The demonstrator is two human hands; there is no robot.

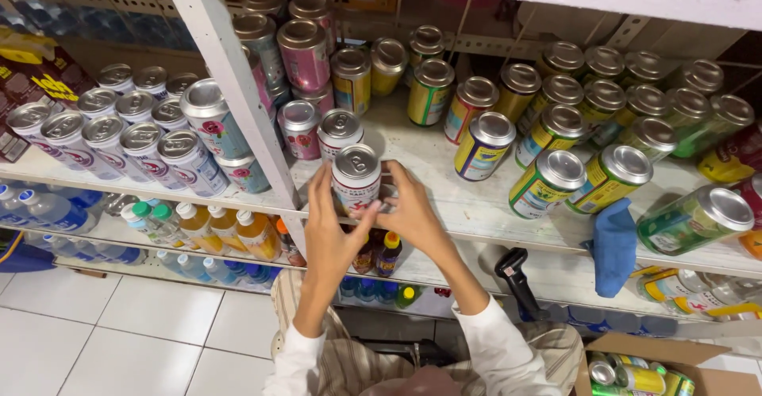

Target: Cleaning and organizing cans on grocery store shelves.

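Note:
Both my hands hold one white and red drink can (355,175) at the front edge of a white wooden shelf (444,198). My left hand (333,229) wraps the can's left side and my right hand (409,213) its right side. The can stands upright, its silver top facing me. Just behind it stand pink and white cans (340,130). My sleeves are white.
Yellow and green cans (548,182) crowd the shelf's right part, with a blue cloth (615,245) hanging at the edge. White cans (143,146) fill the left bay. Bottles (222,229) line the lower shelf. A black scanner (516,281) and an open carton of cans (635,372) lie below.

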